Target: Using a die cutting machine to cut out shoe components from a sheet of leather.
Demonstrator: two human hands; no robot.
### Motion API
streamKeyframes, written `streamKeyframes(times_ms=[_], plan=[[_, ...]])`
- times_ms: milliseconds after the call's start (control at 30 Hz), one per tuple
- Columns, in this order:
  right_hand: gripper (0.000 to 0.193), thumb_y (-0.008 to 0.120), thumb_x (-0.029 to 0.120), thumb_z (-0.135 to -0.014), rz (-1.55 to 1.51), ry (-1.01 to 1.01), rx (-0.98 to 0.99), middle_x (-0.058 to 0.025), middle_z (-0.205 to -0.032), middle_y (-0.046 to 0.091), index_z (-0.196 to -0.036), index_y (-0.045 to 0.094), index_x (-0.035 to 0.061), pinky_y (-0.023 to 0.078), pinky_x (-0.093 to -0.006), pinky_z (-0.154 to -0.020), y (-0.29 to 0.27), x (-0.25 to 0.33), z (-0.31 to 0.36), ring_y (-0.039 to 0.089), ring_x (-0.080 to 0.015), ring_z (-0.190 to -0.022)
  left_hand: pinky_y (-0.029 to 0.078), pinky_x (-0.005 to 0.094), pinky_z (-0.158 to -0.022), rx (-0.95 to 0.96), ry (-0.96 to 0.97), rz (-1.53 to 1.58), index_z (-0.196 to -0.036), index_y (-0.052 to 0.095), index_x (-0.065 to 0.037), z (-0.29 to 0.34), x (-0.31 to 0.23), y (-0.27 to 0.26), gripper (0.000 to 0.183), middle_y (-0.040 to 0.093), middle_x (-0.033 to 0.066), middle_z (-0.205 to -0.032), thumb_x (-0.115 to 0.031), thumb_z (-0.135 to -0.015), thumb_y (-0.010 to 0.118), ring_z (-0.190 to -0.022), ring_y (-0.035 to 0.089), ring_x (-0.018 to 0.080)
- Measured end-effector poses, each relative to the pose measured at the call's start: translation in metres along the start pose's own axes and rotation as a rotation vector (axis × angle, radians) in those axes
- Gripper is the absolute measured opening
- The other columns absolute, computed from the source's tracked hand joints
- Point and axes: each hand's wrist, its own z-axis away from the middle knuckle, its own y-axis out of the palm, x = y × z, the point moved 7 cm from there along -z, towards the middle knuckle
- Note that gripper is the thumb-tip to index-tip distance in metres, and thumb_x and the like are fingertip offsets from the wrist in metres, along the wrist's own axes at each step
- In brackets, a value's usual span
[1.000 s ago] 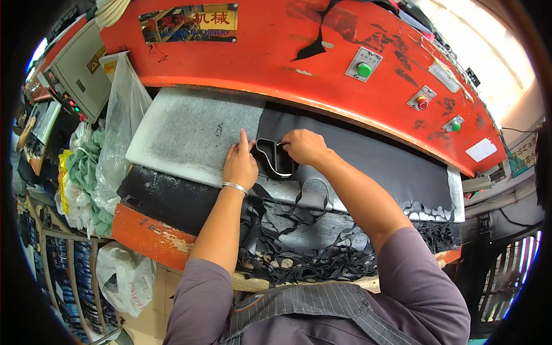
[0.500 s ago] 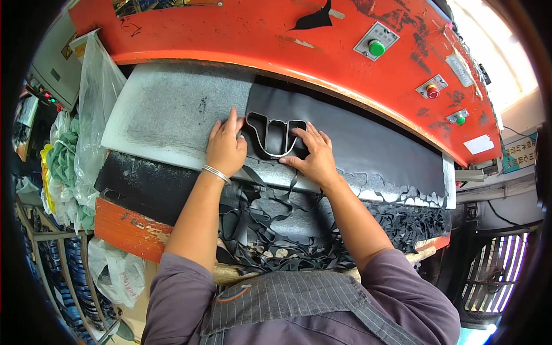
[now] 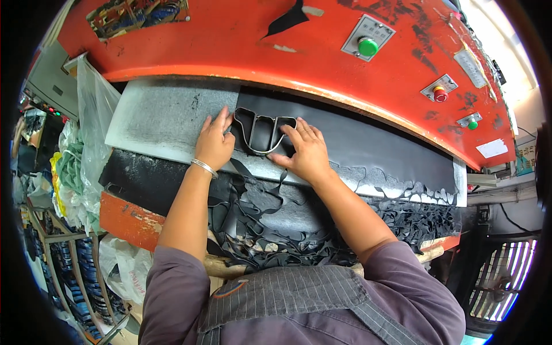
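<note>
A metal cutting die (image 3: 253,131), a curved outline with inner dividers, lies at the left end of a black sheet (image 3: 368,141) that looks like leather. The sheet rests on a pale cutting board (image 3: 155,109) under the red press. At the die's left side is my left hand (image 3: 215,144), its fingers stretched out and the fingertips at the metal rim. My right hand (image 3: 306,150) grips the die's right side, fingers over the far rim and thumb low on the near side. Cut-out curves run along the sheet's near edge.
Black offcut strips (image 3: 276,241) pile up along the near side of the board. On the red press (image 3: 241,46) are green buttons (image 3: 368,47) and a red knob (image 3: 440,94). Plastic bags (image 3: 95,109) hang at left, above a rack (image 3: 75,259).
The view has turned and shifted slightly. Both hands stay at the die, which looks a little farther from the board's near edge.
</note>
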Motion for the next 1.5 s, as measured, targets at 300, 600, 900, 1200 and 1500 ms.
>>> streamKeyframes(times_ms=[300,600,900,1200,1500], plan=[[0.073,0.079,0.03,-0.074,-0.179,0.101,-0.376,-0.0239,-0.14,0.043,-0.133,0.047,0.0001,0.032,-0.0465,-0.109,-0.116,-0.058,0.092,0.041,-0.0389,-0.13,0.044,0.0342,-0.095,-0.41,-0.245,0.389,-0.132,0.05,-0.004,0.042,-0.017,-0.023,0.051,0.064,0.015,-0.118,-0.006,-0.082,0.057,-0.108,0.061,0.025],[0.073,0.035,0.05,-0.099,0.172,0.729,-1.394,-0.0316,-0.149,0.022,-0.142,0.028,-0.0088,0.014,-0.0456,-0.115,-0.381,-0.292,0.191,0.017,-0.0403,-0.141,0.051,0.0283,-0.061,-0.112,0.461,0.391,-0.085,0.07,-0.003,0.0,-0.3,-0.009,0.021,0.069,0.0104,-0.073,-0.022,-0.089,0.062,-0.067,0.068,0.0174],[0.076,0.033,0.052,-0.099,0.009,0.519,-1.096,-0.0249,-0.154,0.014,-0.146,0.018,-0.0051,0.012,-0.0434,-0.115,-0.373,-0.267,0.237,0.013,-0.0347,-0.143,0.045,0.0401,-0.056,0.028,0.262,0.18,-0.07,0.061,-0.005,0.087,-0.248,0.002,0.035,0.06,0.0161,-0.064,-0.032,-0.091,0.055,-0.062,0.061,0.0339],[0.041,0.063,0.01,-0.088,-0.131,-0.122,-0.821,-0.0132,-0.13,0.053,-0.128,0.052,0.0029,0.039,-0.0375,-0.101,-0.306,-0.048,0.137,0.049,-0.025,-0.121,0.046,0.0434,-0.069,0.082,-0.083,-0.254,-0.07,0.064,-0.007,0.267,-0.147,-0.005,0.025,0.063,0.0093,-0.077,-0.028,-0.083,0.062,-0.081,0.059,0.0302],[0.02,0.057,0.013,-0.083,-0.107,-0.981,-0.001,-0.0078,-0.102,0.065,-0.1,0.065,0.007,0.047,-0.0384,-0.089,-0.12,0.157,-0.004,0.061,-0.0261,-0.101,0.044,0.0434,-0.074,-0.015,-0.104,-0.288,-0.067,0.064,-0.005,0.256,-0.149,-0.011,0.025,0.061,0.0097,-0.077,-0.028,-0.079,0.063,-0.079,0.055,0.0312]])
